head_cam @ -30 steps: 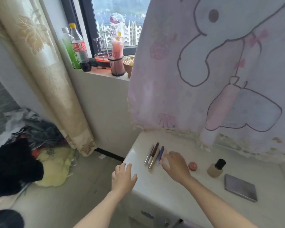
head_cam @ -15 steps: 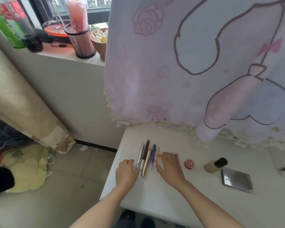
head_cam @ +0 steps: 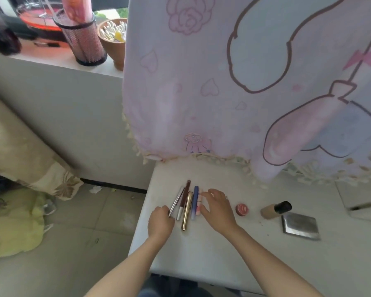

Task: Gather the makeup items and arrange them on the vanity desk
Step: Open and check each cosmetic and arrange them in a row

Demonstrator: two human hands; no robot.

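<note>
White surface (head_cam: 223,249), left end: right hand (head_cam: 217,207), fingers spread loose, flat against a row of 5 slim makeup sticks (head_cam: 187,204). Left hand (head_cam: 160,221), fingers curled, touching the thin silver stick (head_cam: 176,201).

Slim stick items in a row on the table (head_cam: 223,249): five — a thin silver one (head_cam: 175,202), a brown and silver one (head_cam: 184,199), a gold tube (head_cam: 187,211), a blue one (head_cam: 194,201), a pink and white one (head_cam: 199,203)
Small red round pots (head_cam: 242,209): one, at 3 o'clock from the row
Foundation bottles (head_cam: 275,209): one, black-capped, lying down
Silver compacts (head_cam: 300,226): one
Hands: two, left hand (head_cam: 160,221) and right hand (head_cam: 217,207)
Mesh cups on the sill (head_cam: 82,42): one
Bowls of cotton swabs (head_cam: 113,42): one
</note>
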